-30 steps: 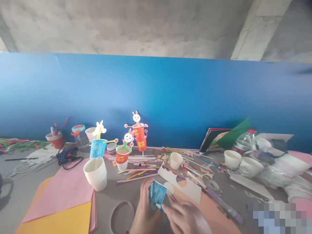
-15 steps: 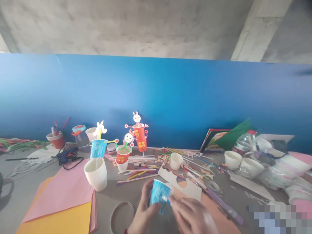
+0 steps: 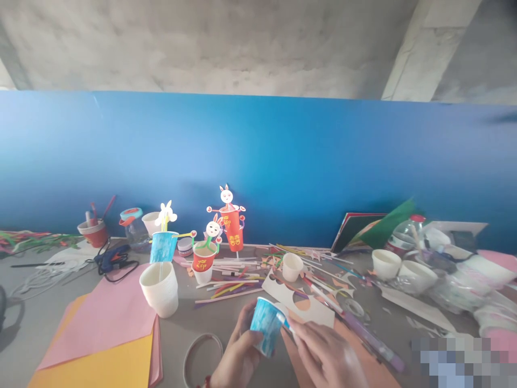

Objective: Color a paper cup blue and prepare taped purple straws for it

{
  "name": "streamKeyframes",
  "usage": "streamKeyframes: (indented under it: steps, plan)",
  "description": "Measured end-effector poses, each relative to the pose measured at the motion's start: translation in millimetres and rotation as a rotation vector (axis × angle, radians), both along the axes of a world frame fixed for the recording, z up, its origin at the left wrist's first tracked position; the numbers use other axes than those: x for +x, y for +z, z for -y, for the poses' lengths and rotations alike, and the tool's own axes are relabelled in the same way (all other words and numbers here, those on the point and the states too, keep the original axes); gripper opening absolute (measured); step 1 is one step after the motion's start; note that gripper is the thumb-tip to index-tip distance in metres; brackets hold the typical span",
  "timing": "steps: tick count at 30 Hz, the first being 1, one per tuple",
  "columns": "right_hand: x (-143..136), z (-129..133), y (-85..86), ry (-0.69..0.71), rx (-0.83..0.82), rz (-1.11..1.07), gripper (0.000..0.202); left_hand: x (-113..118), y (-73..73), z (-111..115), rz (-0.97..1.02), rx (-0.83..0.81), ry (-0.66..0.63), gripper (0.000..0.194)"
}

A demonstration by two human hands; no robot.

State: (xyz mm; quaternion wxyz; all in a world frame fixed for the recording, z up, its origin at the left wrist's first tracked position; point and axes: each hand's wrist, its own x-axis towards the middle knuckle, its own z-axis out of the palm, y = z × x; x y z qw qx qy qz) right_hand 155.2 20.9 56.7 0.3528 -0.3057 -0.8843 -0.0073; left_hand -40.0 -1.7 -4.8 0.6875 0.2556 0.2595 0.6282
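Note:
A paper cup (image 3: 265,322) with streaky blue colouring on its side is gripped in my left hand (image 3: 239,353), tilted over the front of the table. My right hand (image 3: 321,349) pinches a slim blue-and-white marker (image 3: 284,322), whose tip is at the cup's right side near the rim. Whether the tip touches the cup is hard to make out. Further back on the left, another blue cup (image 3: 163,247) with a pale cut-out figure sits over a stack of white cups (image 3: 159,293).
Rabbit figures on a tall red cup (image 3: 232,229) and a short red cup (image 3: 203,257) stand at the back. Straws (image 3: 236,286), a white card with round holes (image 3: 301,296) and pink paper (image 3: 107,318) lie around. A glue gun (image 3: 112,256) rests left; a ring (image 3: 202,353) lies by my left wrist.
My right hand and the marker have shifted slightly up and right, from the middle of the cup's side to near its rim. The cup has turned slightly in my left hand.

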Motion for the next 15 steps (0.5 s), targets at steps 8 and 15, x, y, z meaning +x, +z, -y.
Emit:
streamKeyframes:
  steps: [8,15]
  plan:
    - [3.3,2.0,4.5,-0.014,-0.001,-0.042,0.033,-3.2,2.7,-0.2,0.127,-0.04,-0.056,0.05]
    - [3.6,1.0,4.1,-0.037,0.016,-0.043,0.033,-5.0,-10.0,-6.2,0.081,0.008,-0.079,0.056]
